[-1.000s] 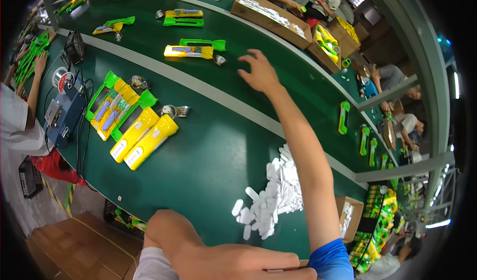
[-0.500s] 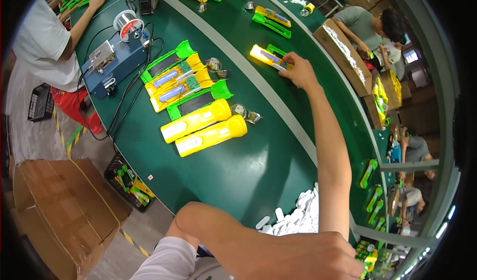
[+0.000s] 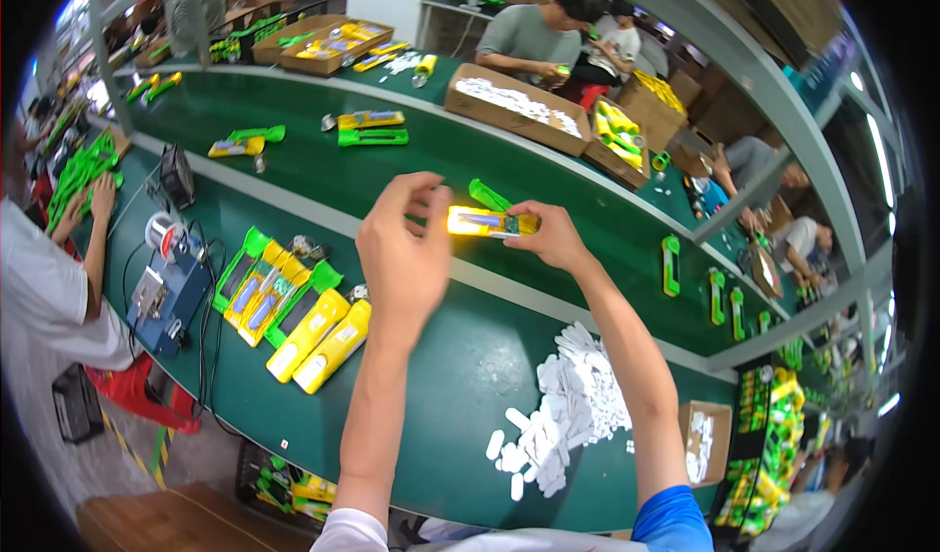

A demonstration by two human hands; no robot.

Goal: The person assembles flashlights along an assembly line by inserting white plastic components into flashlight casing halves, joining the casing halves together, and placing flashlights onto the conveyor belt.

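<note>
My right hand (image 3: 551,236) holds a yellow flat casing (image 3: 490,222) with a green part (image 3: 489,196) behind it, lifted above the green conveyor belt (image 3: 431,161). My left hand (image 3: 403,255) is raised beside the casing's left end, fingers apart, thumb and fingertips close to it but holding nothing that I can see. Below the hands, on the green workbench (image 3: 460,376), lie two yellow casings (image 3: 321,342) and yellow-and-green assembled pieces (image 3: 262,288).
A heap of small white strips (image 3: 568,410) lies at the right of the bench. A blue machine with wires (image 3: 164,293) stands at the left, next to a person in white (image 3: 39,288). Cardboard boxes (image 3: 514,107) and more people sit beyond the belt.
My right hand has brought the yellow casing back from the belt toward me. My left hand has risen from the lower edge up to the casing. The view has swung upward.
</note>
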